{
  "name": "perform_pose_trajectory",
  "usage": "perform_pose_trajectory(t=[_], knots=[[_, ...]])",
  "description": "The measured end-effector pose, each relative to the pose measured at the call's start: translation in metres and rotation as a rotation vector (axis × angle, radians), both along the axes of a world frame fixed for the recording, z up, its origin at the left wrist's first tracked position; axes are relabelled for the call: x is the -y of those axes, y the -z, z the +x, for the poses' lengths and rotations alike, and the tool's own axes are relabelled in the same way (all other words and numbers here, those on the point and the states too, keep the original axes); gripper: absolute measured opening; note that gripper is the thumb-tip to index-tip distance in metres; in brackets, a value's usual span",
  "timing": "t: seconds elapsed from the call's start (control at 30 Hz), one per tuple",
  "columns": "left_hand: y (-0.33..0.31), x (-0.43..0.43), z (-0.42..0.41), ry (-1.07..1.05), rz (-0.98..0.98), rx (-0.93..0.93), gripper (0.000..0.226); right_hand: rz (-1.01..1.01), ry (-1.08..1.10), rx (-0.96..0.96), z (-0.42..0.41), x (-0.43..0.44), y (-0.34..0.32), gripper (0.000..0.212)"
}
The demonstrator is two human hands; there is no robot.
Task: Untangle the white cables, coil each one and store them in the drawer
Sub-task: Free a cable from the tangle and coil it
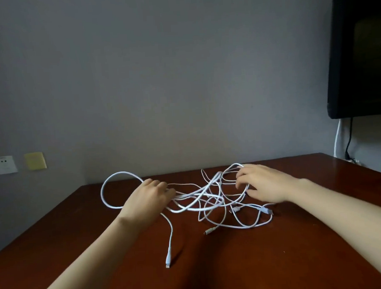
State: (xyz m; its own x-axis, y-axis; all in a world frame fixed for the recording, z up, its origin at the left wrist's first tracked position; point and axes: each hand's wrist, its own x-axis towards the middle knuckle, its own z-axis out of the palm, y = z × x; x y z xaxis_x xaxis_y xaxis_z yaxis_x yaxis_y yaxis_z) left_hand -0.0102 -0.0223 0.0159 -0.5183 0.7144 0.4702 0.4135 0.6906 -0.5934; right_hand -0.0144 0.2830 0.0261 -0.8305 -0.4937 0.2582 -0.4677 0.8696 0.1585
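Reddish-brown table [235,263], white cables [194,196]

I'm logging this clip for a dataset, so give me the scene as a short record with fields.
surface: brown wooden table
cables: white cables, tangled in one heap, none coiled
left: left hand grips strands at the heap's left side
right: right hand on a loop at the heap's right; grip unclear, blurred
loose end: connector lying nearest the person
drawer: not in view
background: wall socket, black screen
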Motion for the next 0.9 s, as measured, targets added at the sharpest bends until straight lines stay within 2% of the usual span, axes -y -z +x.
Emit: perform_pose_trajectory(t=[0.03,0.13,0.2,0.3,0.47,0.53,0.57,0.67,0.77,0.83,0.9], knots=[[0.005,-0.004,-0.001,0.049,-0.004,-0.031,0.014,-0.076,-0.022,-0.016,0.000,0.001,0.004,0.034],[0.021,-0.013,-0.007,0.210,0.031,-0.128,0.030,-0.320,-0.057,-0.070,-0.002,0.004,0.011,0.042],[0.032,-0.014,-0.012,0.233,0.027,-0.149,0.036,-0.453,-0.059,-0.156,-0.007,0.008,0.017,0.048],[0.047,-0.008,-0.026,0.177,0.012,-0.156,0.023,-0.604,-0.058,-0.286,-0.017,0.012,0.028,0.048],[0.058,0.016,-0.048,-0.052,0.003,-0.079,0.020,-0.701,-0.146,-0.353,-0.030,0.024,0.036,0.041],[0.059,0.031,-0.058,-0.125,-0.035,0.008,0.017,-0.696,-0.185,-0.351,-0.033,0.033,0.040,0.040],[0.057,0.037,-0.062,-0.180,-0.074,0.079,0.024,-0.682,-0.208,-0.344,-0.033,0.037,0.041,0.039],[0.046,0.048,-0.066,-0.363,-0.230,0.323,0.064,-0.629,-0.287,-0.277,-0.036,0.051,0.049,0.037],[0.037,0.046,-0.062,-0.599,-0.197,0.704,0.082,-0.631,-0.320,-0.218,-0.035,0.061,0.057,0.037],[0.033,0.040,-0.060,-0.616,-0.111,0.827,0.094,-0.647,-0.317,-0.197,-0.035,0.066,0.062,0.038],[0.029,0.034,-0.057,-0.605,-0.030,0.861,0.095,-0.636,-0.235,-0.193,-0.036,0.069,0.073,0.040]])
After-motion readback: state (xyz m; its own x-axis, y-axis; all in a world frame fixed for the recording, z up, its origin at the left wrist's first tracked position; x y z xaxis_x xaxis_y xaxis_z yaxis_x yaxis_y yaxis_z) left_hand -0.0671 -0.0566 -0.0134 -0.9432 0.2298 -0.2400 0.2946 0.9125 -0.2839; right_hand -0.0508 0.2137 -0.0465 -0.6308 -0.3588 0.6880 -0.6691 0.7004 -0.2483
